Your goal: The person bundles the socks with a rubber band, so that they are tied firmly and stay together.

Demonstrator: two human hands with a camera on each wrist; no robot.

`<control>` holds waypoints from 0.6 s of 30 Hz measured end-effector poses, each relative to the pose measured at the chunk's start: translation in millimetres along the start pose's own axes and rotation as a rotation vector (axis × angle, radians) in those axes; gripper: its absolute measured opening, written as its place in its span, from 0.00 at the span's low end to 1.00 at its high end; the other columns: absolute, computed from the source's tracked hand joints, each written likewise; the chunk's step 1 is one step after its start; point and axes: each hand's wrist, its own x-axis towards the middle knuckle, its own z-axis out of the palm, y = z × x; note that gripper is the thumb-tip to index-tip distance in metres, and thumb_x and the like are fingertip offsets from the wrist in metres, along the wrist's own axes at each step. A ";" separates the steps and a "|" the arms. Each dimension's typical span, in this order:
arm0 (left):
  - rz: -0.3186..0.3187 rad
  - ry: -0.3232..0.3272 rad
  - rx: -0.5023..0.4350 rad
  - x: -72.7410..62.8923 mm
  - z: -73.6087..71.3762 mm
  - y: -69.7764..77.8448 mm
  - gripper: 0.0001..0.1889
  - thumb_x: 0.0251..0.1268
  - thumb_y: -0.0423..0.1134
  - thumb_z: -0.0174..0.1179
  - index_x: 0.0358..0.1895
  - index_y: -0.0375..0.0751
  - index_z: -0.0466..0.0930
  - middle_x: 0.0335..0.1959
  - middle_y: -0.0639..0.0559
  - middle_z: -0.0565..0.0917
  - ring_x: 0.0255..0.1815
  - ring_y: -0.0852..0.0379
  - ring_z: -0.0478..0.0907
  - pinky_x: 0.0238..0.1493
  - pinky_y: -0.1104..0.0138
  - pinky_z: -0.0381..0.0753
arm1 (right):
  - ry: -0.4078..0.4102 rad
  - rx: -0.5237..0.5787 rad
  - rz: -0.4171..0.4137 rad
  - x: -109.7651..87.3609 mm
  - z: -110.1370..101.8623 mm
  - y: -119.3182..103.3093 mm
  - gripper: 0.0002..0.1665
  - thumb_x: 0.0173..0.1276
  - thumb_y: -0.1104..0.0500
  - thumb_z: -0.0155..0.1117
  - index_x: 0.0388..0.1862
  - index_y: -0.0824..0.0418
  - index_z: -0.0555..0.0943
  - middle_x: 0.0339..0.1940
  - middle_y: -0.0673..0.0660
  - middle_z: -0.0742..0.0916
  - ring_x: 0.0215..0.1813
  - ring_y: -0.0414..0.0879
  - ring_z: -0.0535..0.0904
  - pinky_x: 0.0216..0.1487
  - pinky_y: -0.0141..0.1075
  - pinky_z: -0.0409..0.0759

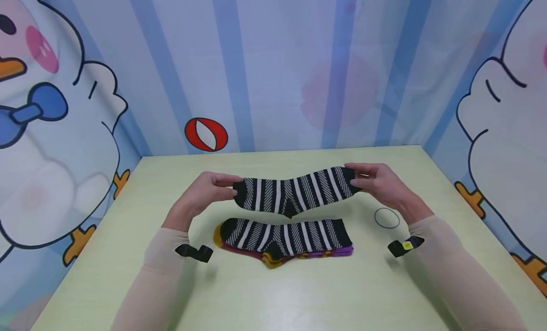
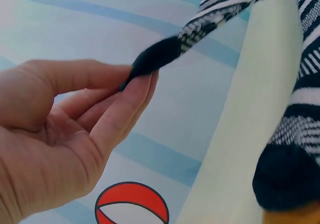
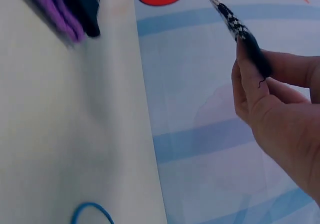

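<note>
A black sock with white and patterned stripes [image 1: 295, 191] is stretched sideways above the table, its heel sagging in the middle. My left hand [image 1: 201, 193] pinches its black toe between thumb and fingers; the left wrist view shows that toe [image 2: 157, 56] edge-on. At the other end my right hand [image 1: 382, 184] pinches the black cuff [image 3: 257, 58], from which a loose thread hangs in the right wrist view. Just below, nearer me, a matching striped sock [image 1: 286, 236] lies flat on top of other socks, whose mustard [image 1: 273, 262], maroon and purple [image 1: 342, 251] edges stick out.
A thin blue ring [image 1: 386, 218], like a hair tie or rubber band, lies on the pale table [image 1: 273, 297] near my right wrist. Behind the table hangs a blue striped backdrop [image 1: 273, 70] with cartoon birds printed at both sides.
</note>
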 end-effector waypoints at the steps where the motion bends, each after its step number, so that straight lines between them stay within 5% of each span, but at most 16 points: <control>1: -0.006 -0.008 0.002 -3.1 -1.0 -1.1 0.21 0.69 0.34 0.62 0.65 0.41 0.79 0.65 0.41 0.77 0.62 0.44 0.76 0.64 0.51 0.72 | -0.005 0.008 0.011 -2.7 2.6 0.0 0.32 0.75 0.69 0.56 0.75 0.72 0.62 0.72 0.70 0.67 0.58 0.41 0.73 0.54 0.31 0.78; 11: -0.055 -0.035 -0.004 -31.6 -3.8 -21.2 0.21 0.66 0.35 0.63 0.63 0.39 0.80 0.63 0.39 0.79 0.59 0.45 0.78 0.65 0.47 0.70 | -0.073 0.101 0.166 -22.3 26.0 6.2 0.34 0.72 0.69 0.59 0.74 0.74 0.62 0.64 0.69 0.74 0.56 0.48 0.76 0.54 0.34 0.79; 18: -0.012 -0.115 -0.054 -39.2 -10.9 -33.4 0.21 0.66 0.35 0.64 0.61 0.34 0.80 0.60 0.40 0.80 0.57 0.49 0.79 0.59 0.57 0.77 | -0.123 0.219 0.221 -32.8 33.7 12.3 0.34 0.71 0.72 0.57 0.73 0.79 0.59 0.59 0.66 0.78 0.55 0.47 0.78 0.53 0.36 0.80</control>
